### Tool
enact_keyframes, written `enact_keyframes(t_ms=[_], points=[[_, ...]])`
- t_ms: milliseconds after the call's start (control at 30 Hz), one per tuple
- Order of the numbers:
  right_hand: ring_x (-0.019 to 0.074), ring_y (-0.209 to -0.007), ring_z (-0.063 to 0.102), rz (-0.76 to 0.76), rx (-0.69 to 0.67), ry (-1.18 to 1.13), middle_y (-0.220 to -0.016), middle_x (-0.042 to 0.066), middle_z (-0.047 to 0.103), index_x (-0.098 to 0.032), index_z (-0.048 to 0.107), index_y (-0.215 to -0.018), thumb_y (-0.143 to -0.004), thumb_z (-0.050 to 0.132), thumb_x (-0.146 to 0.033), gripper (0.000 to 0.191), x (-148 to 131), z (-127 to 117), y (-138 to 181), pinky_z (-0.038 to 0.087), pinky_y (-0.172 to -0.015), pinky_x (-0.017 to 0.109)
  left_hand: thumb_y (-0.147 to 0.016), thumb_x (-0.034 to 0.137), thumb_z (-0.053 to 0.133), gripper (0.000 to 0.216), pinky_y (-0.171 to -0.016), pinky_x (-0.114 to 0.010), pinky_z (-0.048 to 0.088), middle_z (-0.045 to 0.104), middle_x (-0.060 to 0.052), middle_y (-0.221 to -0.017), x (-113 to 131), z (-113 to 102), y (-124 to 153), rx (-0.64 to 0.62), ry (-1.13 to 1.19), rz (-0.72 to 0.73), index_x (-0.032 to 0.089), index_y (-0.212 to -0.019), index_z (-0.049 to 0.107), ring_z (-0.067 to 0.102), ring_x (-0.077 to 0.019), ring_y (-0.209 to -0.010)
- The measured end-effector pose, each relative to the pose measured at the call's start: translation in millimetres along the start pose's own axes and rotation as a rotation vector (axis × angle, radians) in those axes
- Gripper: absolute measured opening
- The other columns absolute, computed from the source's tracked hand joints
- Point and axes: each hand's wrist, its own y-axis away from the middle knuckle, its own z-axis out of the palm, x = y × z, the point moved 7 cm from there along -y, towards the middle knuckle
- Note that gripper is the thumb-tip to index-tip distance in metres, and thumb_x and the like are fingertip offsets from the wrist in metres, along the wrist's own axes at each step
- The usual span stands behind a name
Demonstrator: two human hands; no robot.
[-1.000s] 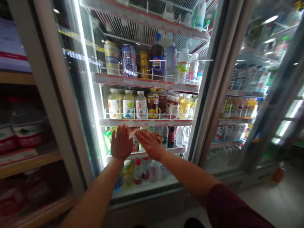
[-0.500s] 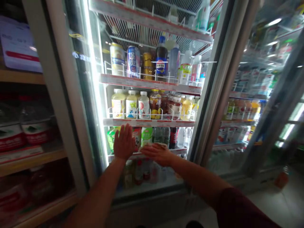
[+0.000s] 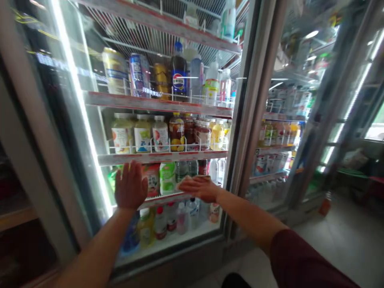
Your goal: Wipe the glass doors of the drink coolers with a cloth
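Note:
I face the glass door [image 3: 90, 168] of a lit drinks fridge. My left hand [image 3: 130, 186] lies flat against the glass with its fingers stretched upward, holding nothing. My right hand [image 3: 200, 188] presses a small pale cloth [image 3: 181, 185] onto the glass just right of it, fingers pointing left. Behind the glass at hand height stand a green-and-white carton [image 3: 167, 178] and dark bottles. A shelf of juice bottles [image 3: 143, 134] is just above my hands.
The upper shelf [image 3: 156, 105] carries cans and a cola bottle [image 3: 179, 76]. Small bottles [image 3: 168, 218] stand on the fridge floor. A metal door frame [image 3: 249, 132] separates this door from a second fridge door [image 3: 285, 136] on the right. Tiled floor [image 3: 336, 244] lies at lower right.
My right hand with the cloth slid down and a little to the right over the glass. My left hand stayed flat on the door. My view swung to the right.

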Motion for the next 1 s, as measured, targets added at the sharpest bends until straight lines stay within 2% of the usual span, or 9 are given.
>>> enact_keyframes(t_ms=[133,233,400,567,633,733,867,933,1000], points=[[0.0181,-0.154,0.026,0.520,0.295,0.064,-0.162,0.003,0.036,-0.023,0.028,-0.159,-0.097,0.036,-0.009,0.064,69.2,-48.2,15.1,0.025,-0.127,0.044,-0.095,0.034,0.048,0.065,-0.125,-0.059,0.012,0.035,-0.021,-0.159,-0.1,0.3,1.3,0.013,-0.019,0.005,0.009,-0.154,0.034,0.017,-0.0324,-0.155],[0.0250,-0.157,0.013,0.820,0.490,0.080,-0.169,0.007,0.016,-0.021,0.005,-0.162,-0.100,0.033,-0.013,0.069,69.1,-39.8,47.7,0.024,-0.127,0.054,-0.096,0.036,0.045,0.065,-0.124,-0.060,0.012,0.035,-0.022,-0.159,-1.5,2.5,1.5,-0.010,-0.056,-0.014,0.007,-0.152,0.034,0.018,-0.0333,-0.154],[0.0273,-0.157,0.009,0.715,0.423,0.123,-0.169,0.008,0.017,-0.022,-0.003,-0.162,-0.101,0.036,-0.013,0.073,29.1,5.2,76.4,0.034,-0.124,0.053,-0.095,0.037,0.043,0.068,-0.122,-0.062,0.015,0.032,-0.022,-0.161,-2.2,3.9,0.5,-0.006,-0.100,-0.017,0.009,-0.156,0.029,0.020,-0.0351,-0.154],[0.0261,-0.157,0.007,0.818,0.577,0.210,-0.170,0.008,0.010,-0.022,-0.011,-0.161,-0.103,0.030,-0.017,0.071,94.7,-55.1,67.2,0.028,-0.126,0.055,-0.096,0.037,0.041,0.068,-0.122,-0.061,0.013,0.030,-0.021,-0.162,-0.9,3.2,0.5,0.016,-0.105,0.005,0.008,-0.156,0.028,0.016,-0.0346,-0.155],[0.0265,-0.157,0.006,0.872,0.625,0.210,-0.170,0.009,0.008,-0.021,-0.012,-0.161,-0.104,0.028,-0.017,0.070,106.1,-63.9,68.4,0.027,-0.126,0.058,-0.097,0.037,0.040,0.068,-0.122,-0.062,0.013,0.029,-0.022,-0.162,0.7,2.7,0.7,0.020,-0.117,0.023,0.006,-0.156,0.027,0.014,-0.0345,-0.155],[0.0283,-0.157,0.007,0.890,0.569,0.186,-0.170,0.012,0.011,-0.018,-0.006,-0.161,-0.103,0.032,-0.015,0.071,75.7,-31.0,87.7,0.031,-0.124,0.059,-0.097,0.037,0.039,0.068,-0.122,-0.061,0.014,0.030,-0.022,-0.161,1.3,2.6,0.6,0.017,-0.146,0.022,0.007,-0.156,0.026,0.014,-0.0340,-0.155],[0.0278,-0.155,0.020,0.682,0.374,0.159,-0.165,0.011,0.029,-0.020,0.004,-0.162,-0.099,0.039,-0.013,0.073,22.7,24.6,109.6,0.039,-0.121,0.051,-0.096,0.039,0.040,0.068,-0.122,-0.062,0.015,0.032,-0.022,-0.161,-0.9,2.9,0.2,0.003,-0.129,-0.020,0.010,-0.157,0.027,0.019,-0.0348,-0.154],[0.0271,-0.153,0.026,0.637,0.360,0.165,-0.163,0.010,0.035,-0.023,0.007,-0.162,-0.100,0.041,-0.014,0.071,33.1,17.7,107.7,0.038,-0.122,0.051,-0.096,0.039,0.040,0.068,-0.121,-0.063,0.016,0.033,-0.022,-0.160,-1.4,2.4,0.1,0.007,-0.119,-0.030,0.011,-0.156,0.028,0.020,-0.0353,-0.153],[0.0267,-0.154,0.024,0.682,0.420,0.183,-0.164,0.009,0.032,-0.025,0.008,-0.162,-0.102,0.039,-0.017,0.069,66.0,-11.8,97.4,0.032,-0.125,0.052,-0.096,0.039,0.041,0.068,-0.121,-0.062,0.016,0.034,-0.022,-0.160,-1.7,2.9,0.2,0.000,-0.121,-0.031,0.010,-0.156,0.030,0.020,-0.0354,-0.153]])
